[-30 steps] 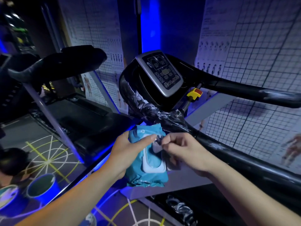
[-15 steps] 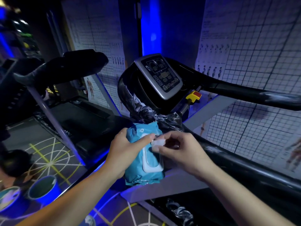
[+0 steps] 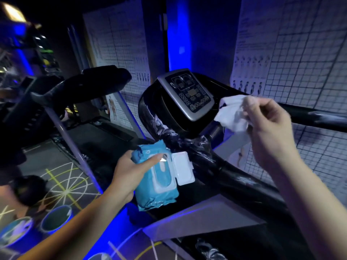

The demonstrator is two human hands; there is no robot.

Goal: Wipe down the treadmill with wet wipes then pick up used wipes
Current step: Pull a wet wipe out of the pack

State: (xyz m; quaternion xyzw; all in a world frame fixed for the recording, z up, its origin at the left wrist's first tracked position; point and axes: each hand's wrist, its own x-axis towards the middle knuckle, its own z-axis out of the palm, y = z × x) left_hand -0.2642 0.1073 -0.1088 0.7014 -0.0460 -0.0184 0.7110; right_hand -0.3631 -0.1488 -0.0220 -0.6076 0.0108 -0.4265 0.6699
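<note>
- Our right hand (image 3: 268,121) pinches a wipe (image 3: 231,113) in curled fingers, with the treadmill console (image 3: 187,94) just beside them.
- Our left hand (image 3: 129,173) grips the open pack (image 3: 150,196), fingers curled round it.
- We judge wiping not yet begun; pickup remains.

A dim, blue-lit gym: 2 treadmills (image 3: 187,102) stand before gridded posture charts (image 3: 300,53) on the walls.

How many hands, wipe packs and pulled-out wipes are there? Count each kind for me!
Hands: 2, the left hand and the right hand
Wipe packs: 1, the blue wipe pack
Pulled-out wipes: 1, the white wipe
Total: 4
</note>
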